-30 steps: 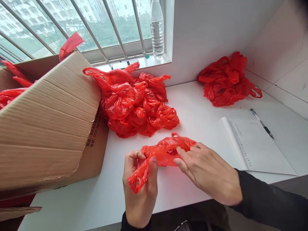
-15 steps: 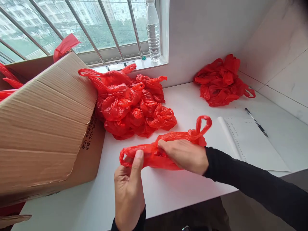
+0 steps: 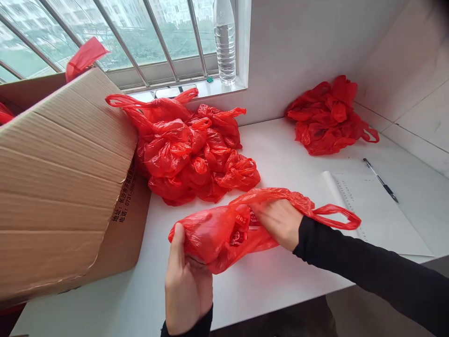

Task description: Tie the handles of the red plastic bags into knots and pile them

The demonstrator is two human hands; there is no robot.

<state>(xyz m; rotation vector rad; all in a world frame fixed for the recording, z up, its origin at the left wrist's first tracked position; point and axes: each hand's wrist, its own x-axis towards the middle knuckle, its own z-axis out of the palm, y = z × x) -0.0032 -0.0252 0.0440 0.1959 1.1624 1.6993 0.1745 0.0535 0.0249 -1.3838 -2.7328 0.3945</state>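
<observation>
A thin red plastic bag [image 3: 213,229] lies stretched between my hands, just over the white table. My left hand [image 3: 189,281] grips its left end, thumb on top and fingers underneath. Inside the mouth of the bag is my right hand [image 3: 280,222]; red film covers its fingertips, so their grip cannot be seen. Small red packets with white print [image 3: 238,238] show in the opening beside those fingers. One loop handle of the bag extends to the right over my black sleeve [image 3: 322,238].
A heap of knotted red bags [image 3: 196,154] sits behind my hands, against an open cardboard box [image 3: 70,187]. More red bags [image 3: 329,117] lie by the wall. A notebook [image 3: 379,210] with a pen [image 3: 380,180] is at right. A water bottle [image 3: 225,47] stands on the sill.
My right hand has gone from the bag's rim into its mouth. The bag has opened wider, showing the packets, and its right handle has dropped over to the right.
</observation>
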